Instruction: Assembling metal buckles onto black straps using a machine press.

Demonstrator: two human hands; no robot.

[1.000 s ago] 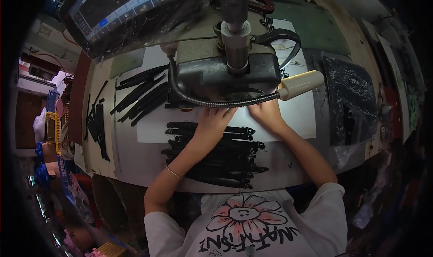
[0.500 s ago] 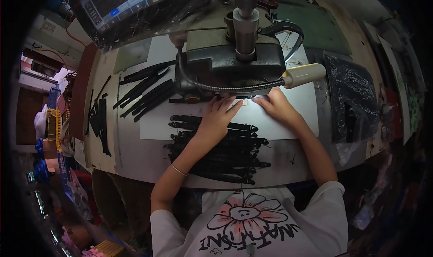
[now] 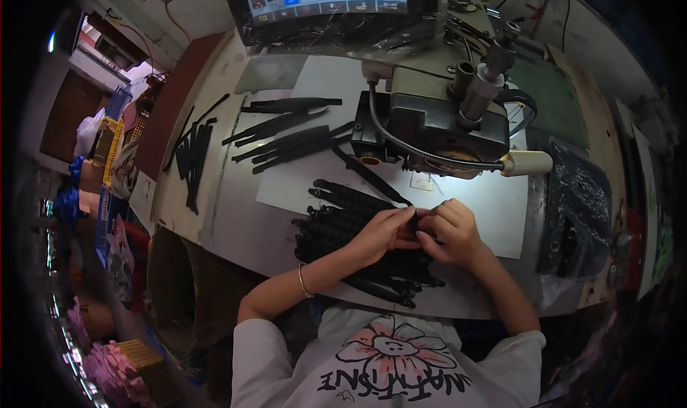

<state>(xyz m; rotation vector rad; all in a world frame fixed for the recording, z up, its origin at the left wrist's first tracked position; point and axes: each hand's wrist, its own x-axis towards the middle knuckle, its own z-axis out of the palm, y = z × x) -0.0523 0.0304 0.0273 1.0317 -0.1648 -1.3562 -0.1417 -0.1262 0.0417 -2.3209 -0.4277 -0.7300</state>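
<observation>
My left hand (image 3: 386, 230) and my right hand (image 3: 452, 230) are close together over the near part of the table, fingers closed around the end of a black strap (image 3: 378, 180). The rest of this strap stretches up and left toward the sewing machine (image 3: 436, 114). Most of the held end is hidden by my fingers. Below and beside my hands lies a pile of black straps (image 3: 330, 229), with small dark fittings at their ends. Past the strap, a lit area under the machine head holds a small pale square piece (image 3: 421, 184).
More black straps (image 3: 297, 142) lie at the machine's left, with thinner black strips (image 3: 192, 164) farther left. A screen (image 3: 329, 3) stands at the back. A dark plastic-wrapped bundle (image 3: 578, 211) is at the right. The machine's pale lamp (image 3: 526, 164) juts out rightward.
Both hands have come back from under the machine head toward me, bringing the strap's end, and now meet over the pile. The view has turned, so the machine appears farther right.
</observation>
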